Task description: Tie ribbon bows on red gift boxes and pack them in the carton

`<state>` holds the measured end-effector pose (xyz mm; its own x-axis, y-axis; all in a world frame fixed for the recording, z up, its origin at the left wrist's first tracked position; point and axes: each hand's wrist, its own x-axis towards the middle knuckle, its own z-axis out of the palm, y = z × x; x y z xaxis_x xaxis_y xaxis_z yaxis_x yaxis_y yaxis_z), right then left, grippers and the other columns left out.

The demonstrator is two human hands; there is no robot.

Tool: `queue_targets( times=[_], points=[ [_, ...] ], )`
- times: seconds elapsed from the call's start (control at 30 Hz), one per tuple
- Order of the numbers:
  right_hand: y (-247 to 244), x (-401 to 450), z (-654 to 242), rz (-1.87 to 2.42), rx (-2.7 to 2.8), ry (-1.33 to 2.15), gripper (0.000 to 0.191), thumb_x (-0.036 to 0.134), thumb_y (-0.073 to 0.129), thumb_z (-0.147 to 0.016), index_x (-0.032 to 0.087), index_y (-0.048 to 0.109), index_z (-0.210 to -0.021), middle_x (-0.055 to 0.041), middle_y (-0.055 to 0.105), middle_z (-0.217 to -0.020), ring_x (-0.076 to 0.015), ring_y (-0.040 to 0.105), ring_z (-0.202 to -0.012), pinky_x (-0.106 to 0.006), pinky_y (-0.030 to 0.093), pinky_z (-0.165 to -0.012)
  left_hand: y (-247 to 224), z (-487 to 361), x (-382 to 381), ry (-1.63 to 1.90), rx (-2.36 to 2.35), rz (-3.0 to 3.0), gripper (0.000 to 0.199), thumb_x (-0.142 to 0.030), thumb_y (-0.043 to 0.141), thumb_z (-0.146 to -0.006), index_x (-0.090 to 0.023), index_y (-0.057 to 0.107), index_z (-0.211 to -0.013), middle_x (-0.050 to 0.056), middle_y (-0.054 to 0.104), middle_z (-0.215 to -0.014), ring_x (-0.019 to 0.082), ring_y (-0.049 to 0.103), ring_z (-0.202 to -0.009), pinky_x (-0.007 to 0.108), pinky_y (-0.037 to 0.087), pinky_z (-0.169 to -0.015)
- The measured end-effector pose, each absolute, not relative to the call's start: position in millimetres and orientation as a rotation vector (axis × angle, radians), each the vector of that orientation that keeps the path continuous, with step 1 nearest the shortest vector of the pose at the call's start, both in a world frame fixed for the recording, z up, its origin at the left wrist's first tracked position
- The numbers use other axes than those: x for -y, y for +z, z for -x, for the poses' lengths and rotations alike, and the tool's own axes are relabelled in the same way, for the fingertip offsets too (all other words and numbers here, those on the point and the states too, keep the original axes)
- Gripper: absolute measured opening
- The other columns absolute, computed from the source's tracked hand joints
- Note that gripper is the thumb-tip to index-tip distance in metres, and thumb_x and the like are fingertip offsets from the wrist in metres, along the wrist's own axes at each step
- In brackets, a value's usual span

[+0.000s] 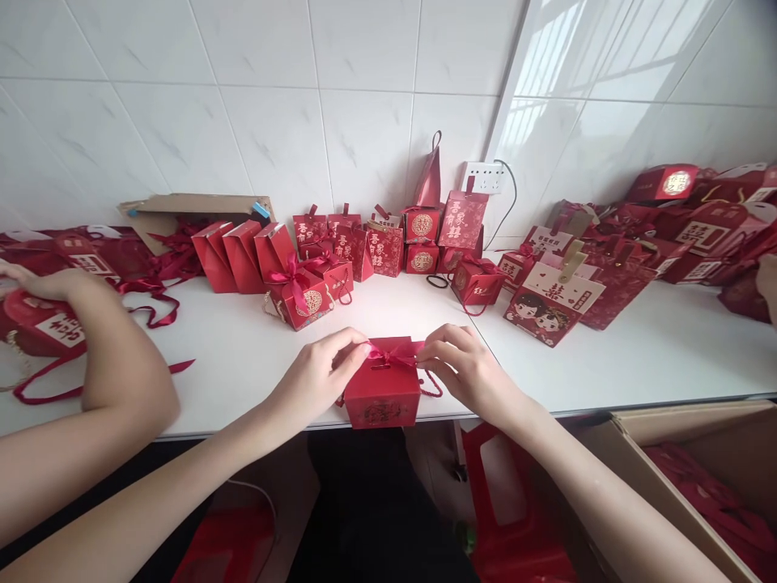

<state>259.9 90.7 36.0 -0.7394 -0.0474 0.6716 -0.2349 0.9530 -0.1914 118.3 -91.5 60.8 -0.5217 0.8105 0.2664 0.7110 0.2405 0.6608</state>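
A red gift box [382,397] with gold print on its front stands at the table's near edge. Across its top lies a bow of crimson ribbon [393,355]. My left hand [328,364] pinches the bow's left side between thumb and fingers. On the other side, my right hand [464,364] is closed on the ribbon's right loop. A twisted red cord handle [432,385] hangs at the box's right side, below my right hand. The fingertips partly cover the ribbon's ends.
Finished-looking red boxes [303,298] and paper bags [384,247] line the wall. At left, a co-worker's arm [121,340] reaches over boxes and loose ribbon [163,312]. An open cardboard carton [655,453] stands at right; a red stool [510,518] is below.
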Motion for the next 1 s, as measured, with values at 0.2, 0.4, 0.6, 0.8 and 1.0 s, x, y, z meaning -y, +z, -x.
queue_targets(
  times=[0.2,0.4,0.6,0.8,1.0],
  points=[
    [38,-90,-263,-0.235,2.450,0.294,0.017,0.014,0.043,-0.094,0.019,0.058,-0.087,-0.0046,0.062,-0.085,-0.0138,0.057,-0.075,-0.030,0.040,-0.074,70,-129,96,0.996,-2.395,-1.425,0.025,-0.040,0.036,-0.090,-0.022,0.051,-0.081,-0.004,0.062,-0.063,0.010,0.049,-0.047,0.022,0.036,-0.050],
    [40,-84,-268,-0.147,2.445,0.555,0.011,0.025,0.048,-0.092,0.019,0.056,-0.086,-0.0036,0.063,-0.081,-0.0146,0.057,-0.073,-0.030,0.041,-0.072,64,-124,93,1.044,-2.371,-1.529,0.025,-0.037,0.041,-0.088,-0.021,0.059,-0.084,0.002,0.066,-0.087,0.016,0.061,-0.076,0.023,0.045,-0.063],
    [43,-66,-264,0.229,2.520,1.235,0.045,0.051,0.035,-0.093,0.020,0.047,-0.062,0.0017,0.049,-0.057,-0.0117,0.042,-0.052,-0.026,0.034,-0.052,52,-116,94,1.162,-2.248,-1.573,0.016,-0.031,0.046,-0.083,-0.020,0.056,-0.077,0.006,0.065,-0.107,0.022,0.058,-0.104,0.031,0.047,-0.088],
    [39,-60,-247,0.387,2.433,1.513,0.049,0.058,0.036,-0.088,0.020,0.038,-0.058,0.0040,0.035,-0.056,-0.0095,0.032,-0.053,-0.025,0.028,-0.050,49,-113,94,1.180,-2.199,-1.562,0.009,-0.028,0.049,-0.079,-0.021,0.052,-0.075,0.007,0.062,-0.113,0.023,0.055,-0.112,0.035,0.042,-0.097],
    [36,-62,-242,0.385,2.376,1.619,0.037,0.049,0.051,-0.081,0.019,0.044,-0.060,0.0046,0.037,-0.056,-0.0094,0.033,-0.053,-0.023,0.027,-0.050,45,-113,95,1.197,-2.192,-1.546,0.008,-0.027,0.047,-0.078,-0.021,0.051,-0.074,0.007,0.059,-0.116,0.024,0.051,-0.115,0.034,0.041,-0.096]
  ],
)
